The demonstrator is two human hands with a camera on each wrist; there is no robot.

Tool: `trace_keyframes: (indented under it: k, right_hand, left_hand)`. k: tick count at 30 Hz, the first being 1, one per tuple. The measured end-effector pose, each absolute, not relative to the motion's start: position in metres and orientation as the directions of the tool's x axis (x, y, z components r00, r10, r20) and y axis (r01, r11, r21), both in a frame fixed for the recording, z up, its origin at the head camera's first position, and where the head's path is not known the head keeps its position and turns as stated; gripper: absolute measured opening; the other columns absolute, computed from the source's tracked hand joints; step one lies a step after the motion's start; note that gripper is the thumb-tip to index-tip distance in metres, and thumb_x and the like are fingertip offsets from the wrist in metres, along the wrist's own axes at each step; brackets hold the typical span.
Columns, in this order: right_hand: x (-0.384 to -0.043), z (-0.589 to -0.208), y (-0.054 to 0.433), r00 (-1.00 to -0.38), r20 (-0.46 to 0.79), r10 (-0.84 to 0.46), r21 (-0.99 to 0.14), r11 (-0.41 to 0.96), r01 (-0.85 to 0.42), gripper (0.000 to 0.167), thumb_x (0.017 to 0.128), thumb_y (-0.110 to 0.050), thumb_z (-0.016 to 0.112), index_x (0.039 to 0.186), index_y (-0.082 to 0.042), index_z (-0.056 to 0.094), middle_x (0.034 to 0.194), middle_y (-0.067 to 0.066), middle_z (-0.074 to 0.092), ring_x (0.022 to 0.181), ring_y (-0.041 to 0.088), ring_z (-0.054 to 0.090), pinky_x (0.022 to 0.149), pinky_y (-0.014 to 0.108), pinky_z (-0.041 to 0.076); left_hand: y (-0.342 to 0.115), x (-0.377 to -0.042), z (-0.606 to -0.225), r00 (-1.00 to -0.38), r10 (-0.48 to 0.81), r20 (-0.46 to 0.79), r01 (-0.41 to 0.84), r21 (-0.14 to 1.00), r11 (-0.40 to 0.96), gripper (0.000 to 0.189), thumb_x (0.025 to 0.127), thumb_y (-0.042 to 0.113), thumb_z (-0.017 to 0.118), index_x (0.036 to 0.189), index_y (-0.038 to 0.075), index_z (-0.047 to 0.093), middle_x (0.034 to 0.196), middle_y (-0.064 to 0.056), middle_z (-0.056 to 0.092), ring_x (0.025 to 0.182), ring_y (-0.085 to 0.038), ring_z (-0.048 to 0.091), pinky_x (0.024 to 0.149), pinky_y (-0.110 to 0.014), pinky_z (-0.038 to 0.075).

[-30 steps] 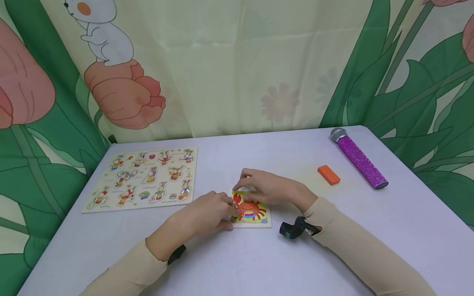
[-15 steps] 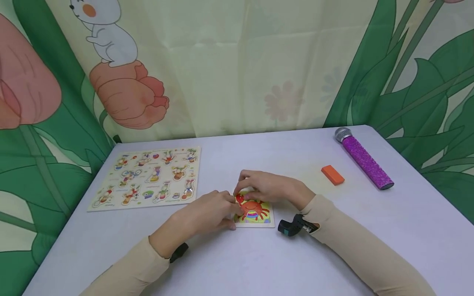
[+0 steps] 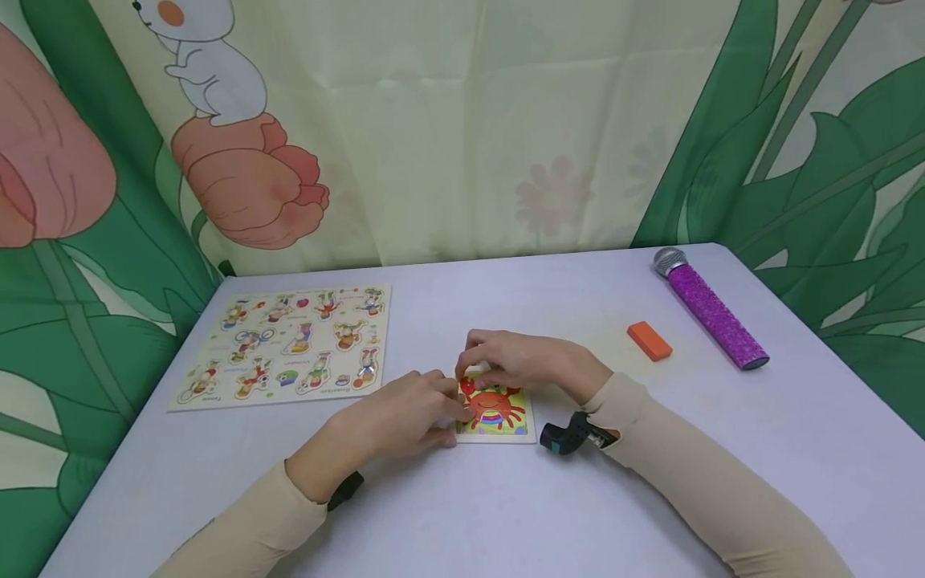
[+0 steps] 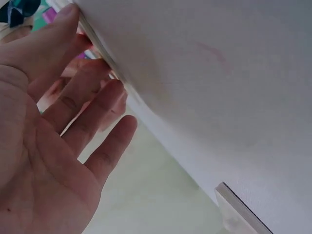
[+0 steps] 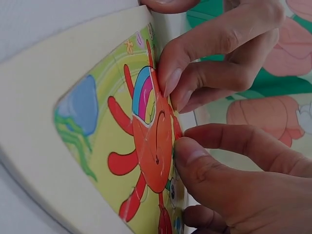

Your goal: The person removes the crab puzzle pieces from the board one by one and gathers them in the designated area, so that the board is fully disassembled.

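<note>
A small square jigsaw puzzle (image 3: 495,408) with a red crab on a yellow-green picture and a pale frame lies on the white table. At its left side is my left hand (image 3: 407,416). The left fingertips (image 5: 171,83) press on the picture's edge, and the thumb holds the frame's near corner. My right hand (image 3: 515,363) reaches over the far left part. Its thumb (image 5: 190,148) and index finger come together at the crab's red claw, their tips right on the puzzle. Whether a loose piece is between them, I cannot tell.
A larger board (image 3: 282,345) with several cartoon figures lies to the left. An orange block (image 3: 649,341) is to the right, with a purple glittery microphone (image 3: 711,309) beyond it. A printed curtain (image 3: 462,144) hangs behind the table's far edge.
The whole head view has shifted slightly. Both hands stay at the crab puzzle with almost the same hold, and the other things lie where they were.
</note>
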State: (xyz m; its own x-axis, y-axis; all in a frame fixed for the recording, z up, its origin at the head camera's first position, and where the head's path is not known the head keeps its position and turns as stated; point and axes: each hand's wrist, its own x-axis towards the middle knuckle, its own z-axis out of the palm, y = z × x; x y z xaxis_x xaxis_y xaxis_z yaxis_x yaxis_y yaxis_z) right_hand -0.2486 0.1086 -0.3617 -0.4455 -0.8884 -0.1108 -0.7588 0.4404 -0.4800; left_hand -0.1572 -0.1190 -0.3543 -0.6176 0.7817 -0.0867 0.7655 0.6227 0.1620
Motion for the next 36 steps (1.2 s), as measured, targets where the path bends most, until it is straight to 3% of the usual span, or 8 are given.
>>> trace_keyframes:
  k: [7, 16, 24, 31, 36]
  right_hand:
    - [-0.25, -0.362, 0.11, -0.443, -0.103, -0.891, -0.46, 0.437, -0.773, 0.022, 0.099, -0.021, 0.07, 0.12, -0.026, 0.071, 0.117, -0.001, 0.055, 0.083, 0.01, 0.056, 0.08, 0.026, 0.052]
    - [-0.249, -0.36, 0.112, -0.456, -0.114, -0.883, -0.434, 0.457, -0.776, 0.027, 0.101, -0.015, 0.066, 0.123, -0.029, 0.07, 0.118, -0.003, 0.055, 0.106, 0.013, 0.056, 0.089, 0.026, 0.051]
    - [-0.25, -0.36, 0.11, -0.468, -0.14, -0.873, -0.423, 0.48, -0.769, 0.034, 0.103, -0.009, 0.06, 0.126, -0.033, 0.069, 0.119, -0.005, 0.055, 0.109, 0.012, 0.056, 0.092, 0.027, 0.051]
    - [-0.255, -0.36, 0.109, -0.45, -0.147, -0.881, -0.455, 0.464, -0.76, 0.033, 0.104, -0.011, 0.059, 0.125, -0.033, 0.07, 0.117, -0.008, 0.055, 0.108, 0.011, 0.054, 0.094, 0.03, 0.05]
    - [-0.257, -0.359, 0.112, -0.449, -0.146, -0.882, -0.465, 0.461, -0.756, 0.031, 0.104, -0.012, 0.059, 0.123, -0.034, 0.071, 0.115, -0.01, 0.056, 0.106, 0.009, 0.054, 0.095, 0.03, 0.049]
  left_hand:
    - [-0.119, -0.157, -0.354, -0.607, 0.791, -0.069, 0.78, 0.139, 0.611, 0.036, 0.091, 0.033, 0.079, 0.126, 0.024, 0.076, 0.117, 0.005, 0.072, 0.108, -0.017, 0.062, 0.094, -0.038, 0.052]
    - [-0.118, -0.156, -0.353, -0.626, 0.777, -0.074, 0.763, 0.151, 0.629, 0.037, 0.09, 0.034, 0.08, 0.126, 0.024, 0.075, 0.119, 0.005, 0.072, 0.109, -0.017, 0.06, 0.095, -0.038, 0.051]
    - [-0.111, -0.15, -0.352, -0.643, 0.747, -0.167, 0.754, 0.035, 0.657, 0.052, 0.095, 0.033, 0.074, 0.145, 0.03, 0.06, 0.132, 0.0, 0.063, 0.108, -0.019, 0.057, 0.091, -0.036, 0.053]
    - [-0.094, -0.13, -0.351, -0.664, 0.726, -0.179, 0.738, -0.007, 0.674, 0.049, 0.102, 0.029, 0.064, 0.148, 0.015, 0.056, 0.142, -0.003, 0.054, 0.126, -0.02, 0.052, 0.101, -0.038, 0.051]
    - [-0.081, -0.12, -0.352, -0.662, 0.729, -0.175, 0.741, -0.002, 0.672, 0.057, 0.101, 0.034, 0.064, 0.154, 0.019, 0.048, 0.145, -0.005, 0.05, 0.124, -0.022, 0.053, 0.102, -0.035, 0.051]
